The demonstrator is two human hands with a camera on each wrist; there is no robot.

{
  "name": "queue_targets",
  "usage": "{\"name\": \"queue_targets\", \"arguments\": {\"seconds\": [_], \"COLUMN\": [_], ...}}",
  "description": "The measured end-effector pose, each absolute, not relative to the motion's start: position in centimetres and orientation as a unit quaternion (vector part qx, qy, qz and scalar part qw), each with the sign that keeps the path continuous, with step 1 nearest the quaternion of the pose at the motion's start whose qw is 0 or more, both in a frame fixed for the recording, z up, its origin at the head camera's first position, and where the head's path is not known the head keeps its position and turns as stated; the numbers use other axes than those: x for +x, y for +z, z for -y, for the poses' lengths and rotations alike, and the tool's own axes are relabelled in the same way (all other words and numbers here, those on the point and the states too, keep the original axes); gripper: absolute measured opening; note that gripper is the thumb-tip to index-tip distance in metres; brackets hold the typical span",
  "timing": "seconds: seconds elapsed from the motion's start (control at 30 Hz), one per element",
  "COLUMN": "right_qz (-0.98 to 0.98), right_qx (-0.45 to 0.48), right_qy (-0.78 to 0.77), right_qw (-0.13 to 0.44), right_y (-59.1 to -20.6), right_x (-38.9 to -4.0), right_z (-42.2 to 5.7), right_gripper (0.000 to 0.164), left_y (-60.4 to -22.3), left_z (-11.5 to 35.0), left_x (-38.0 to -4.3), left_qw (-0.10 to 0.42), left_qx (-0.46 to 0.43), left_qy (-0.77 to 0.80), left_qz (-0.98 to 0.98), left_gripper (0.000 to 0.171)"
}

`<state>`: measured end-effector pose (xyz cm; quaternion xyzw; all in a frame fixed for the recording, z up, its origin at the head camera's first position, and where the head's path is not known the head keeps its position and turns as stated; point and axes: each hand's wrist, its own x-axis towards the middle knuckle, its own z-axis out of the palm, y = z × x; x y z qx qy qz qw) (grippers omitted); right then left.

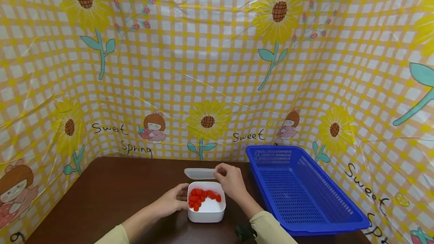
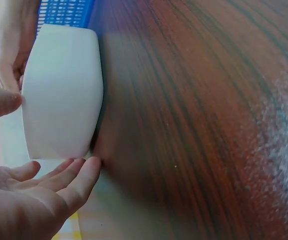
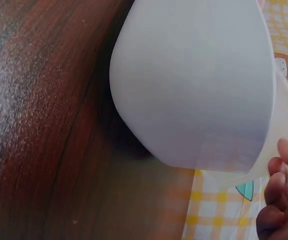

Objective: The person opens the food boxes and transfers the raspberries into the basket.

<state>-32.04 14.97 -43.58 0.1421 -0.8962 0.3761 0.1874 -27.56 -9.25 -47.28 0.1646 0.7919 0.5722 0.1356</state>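
Observation:
A white square box [image 1: 205, 217] with rounded corners stands on the table, holding several small red pieces [image 1: 196, 197] along its left and far sides. My left hand [image 1: 173, 200] rests against the box's left side, thumb nearer me and loosely bent fingers by the far corner; the left wrist view shows these fingertips [image 2: 91, 167] right at the white wall. Beyond the box, my right hand [image 1: 231, 180] pinches the right end of a translucent lid [image 1: 200, 173], which is tilted up off the box. In the right wrist view the lid [image 3: 286, 112] shows partly behind the box.
A blue perforated plastic basket [image 1: 271, 195] stands at the right of the dark wood table [image 1: 112, 187]. Checked cloth [image 1: 210, 67] with sunflowers hangs around the back and sides. A small dark object [image 1: 245, 232] shows beside the right sleeve.

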Motion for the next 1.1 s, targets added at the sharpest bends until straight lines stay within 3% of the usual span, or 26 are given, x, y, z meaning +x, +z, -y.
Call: {"name": "queue_targets", "arguments": {"seconds": [0.67,1.1], "right_qz": [0.939,0.942], "right_qx": [0.071,0.043], "right_qy": [0.321,0.329], "right_qw": [0.102,0.042], "right_y": [-43.5,-43.6], "right_x": [-32.4,-33.2], "right_z": [-14.2,-13.9], "right_gripper": [0.005,0.023], "left_y": [-47.5,-47.0], "left_z": [9.6,9.2], "left_x": [-25.9,-25.2], "left_qw": [0.101,0.089], "left_qx": [0.171,0.172], "left_qy": [0.56,0.549], "left_qz": [-0.804,-0.813], "left_gripper": [0.077,0.074]}}
